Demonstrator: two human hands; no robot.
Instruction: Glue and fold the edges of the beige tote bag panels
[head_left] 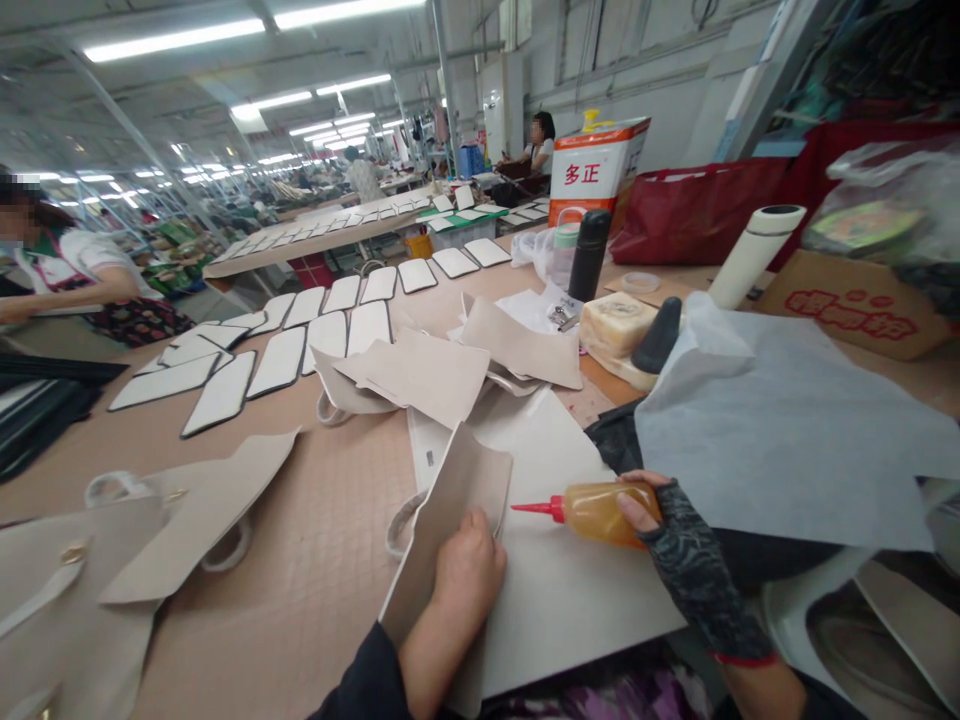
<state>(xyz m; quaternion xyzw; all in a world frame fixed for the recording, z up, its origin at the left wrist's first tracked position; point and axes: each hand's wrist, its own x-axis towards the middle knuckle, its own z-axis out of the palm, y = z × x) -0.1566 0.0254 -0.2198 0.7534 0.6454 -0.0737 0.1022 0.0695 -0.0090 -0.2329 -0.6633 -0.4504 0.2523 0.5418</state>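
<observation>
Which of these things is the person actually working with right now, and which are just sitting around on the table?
In use:
left hand on the beige flap piece
right hand gripping the glue bottle

Lying about:
black flask
white roll
red bag
rows of white panels
tissue sheet

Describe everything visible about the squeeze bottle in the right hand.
The squeeze bottle is small, soft-looking translucent plastic, filled with amber-yellow liquid, and has a red pointed nozzle. It lies nearly horizontal, nozzle aimed left toward the left hand. The right hand, in a dark patterned fingerless glove, grips its base, thumb on the side. It hovers over a pale sheet on the table; the nozzle tip touches nothing.
</observation>
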